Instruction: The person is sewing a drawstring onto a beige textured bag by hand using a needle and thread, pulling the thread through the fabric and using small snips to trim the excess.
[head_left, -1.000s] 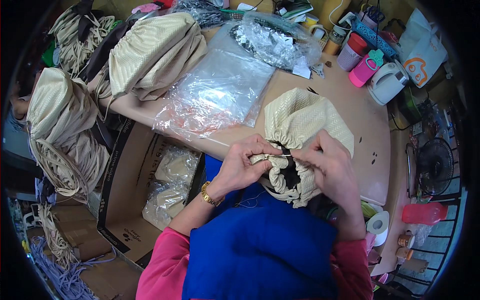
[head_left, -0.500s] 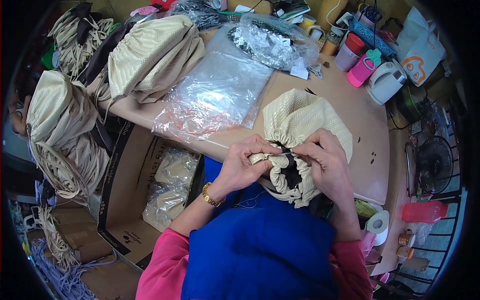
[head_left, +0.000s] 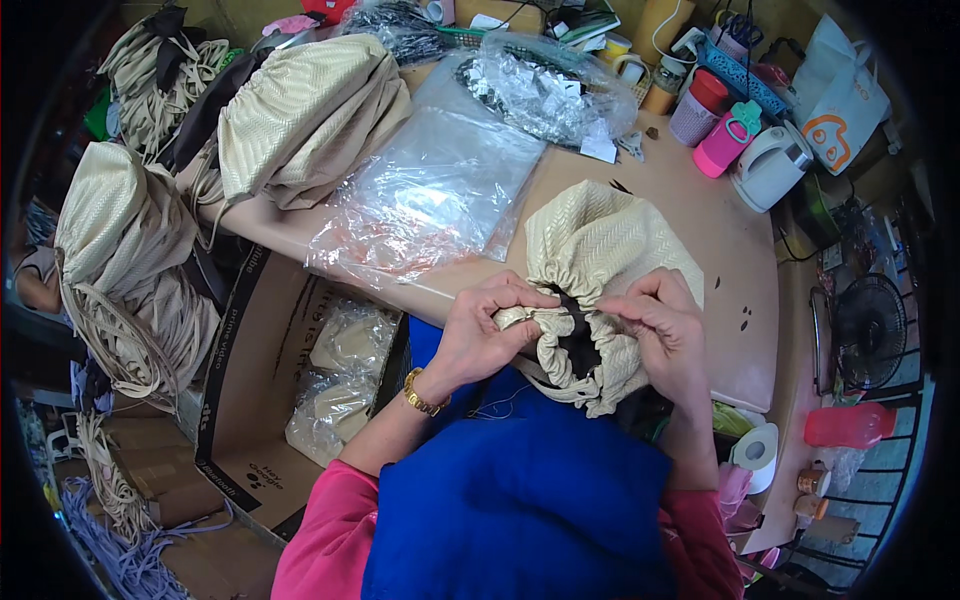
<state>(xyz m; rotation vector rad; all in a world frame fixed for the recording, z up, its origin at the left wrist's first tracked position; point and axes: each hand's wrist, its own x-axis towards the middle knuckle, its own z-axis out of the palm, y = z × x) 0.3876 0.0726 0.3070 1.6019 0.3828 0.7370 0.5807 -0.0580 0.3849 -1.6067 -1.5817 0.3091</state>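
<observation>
A cream woven drawstring bag (head_left: 590, 230) lies on the table's near edge and hangs into my lap, its gathered mouth open on a dark lining (head_left: 577, 340). My left hand (head_left: 490, 325) is closed, thumb and fingers pinching the ruffled rim on the mouth's left side. On the opposite side, my right hand (head_left: 665, 325) is closed in a pinch beside the rim; what lies between its fingertips is too small to make out. A loose thin thread (head_left: 495, 408) shows against the blue cloth over my lap.
Clear plastic bags (head_left: 440, 170) lie left on the table (head_left: 735, 300). Stacked cream bags (head_left: 300, 120) stand beyond them. A cardboard box (head_left: 235, 400) with wrapped pieces is below left. A pink bottle (head_left: 727, 140) and white kettle (head_left: 772, 165) stand far right. Another person's arm (head_left: 38, 290) shows far left.
My right hand has moved slightly right and down, away from the left fingers. The thin pale line between my hands no longer shows. My left hand keeps its pinch.
</observation>
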